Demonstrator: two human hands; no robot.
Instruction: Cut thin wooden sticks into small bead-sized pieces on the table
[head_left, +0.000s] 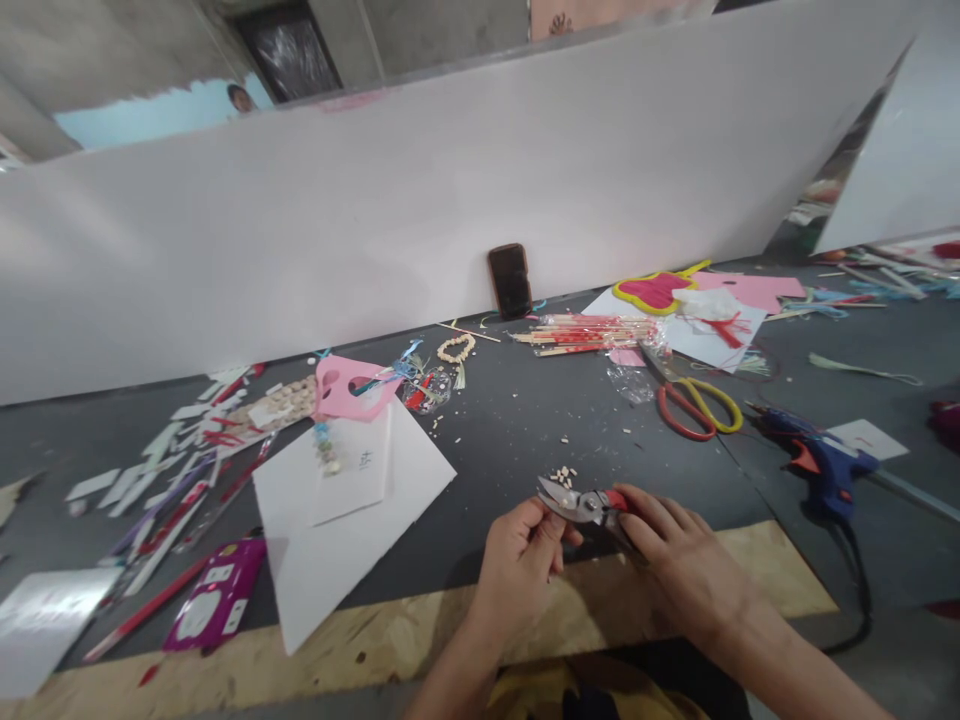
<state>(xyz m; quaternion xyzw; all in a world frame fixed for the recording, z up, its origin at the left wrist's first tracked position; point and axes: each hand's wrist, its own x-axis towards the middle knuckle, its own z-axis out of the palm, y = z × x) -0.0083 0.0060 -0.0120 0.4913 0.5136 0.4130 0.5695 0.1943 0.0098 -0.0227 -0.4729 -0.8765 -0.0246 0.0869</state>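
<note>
My right hand (679, 560) is closed round the red handles of a pair of metal cutting pliers (581, 502), whose jaws point left. My left hand (521, 562) is curled in a pinch just under and beside the jaws; whatever its fingertips hold is too small to make out. A little heap of pale cut bits (564, 474) lies on the dark table (510, 430) just beyond the jaws.
Red and yellow scissors (697, 405) and a blue glue gun (821, 462) lie to the right. Wooden sticks in plastic (592, 333), a dark phone (511, 280) against the white partition (420, 210), white sheets (352, 500), a pink cut-out (349, 388) and scattered craft scraps lie around.
</note>
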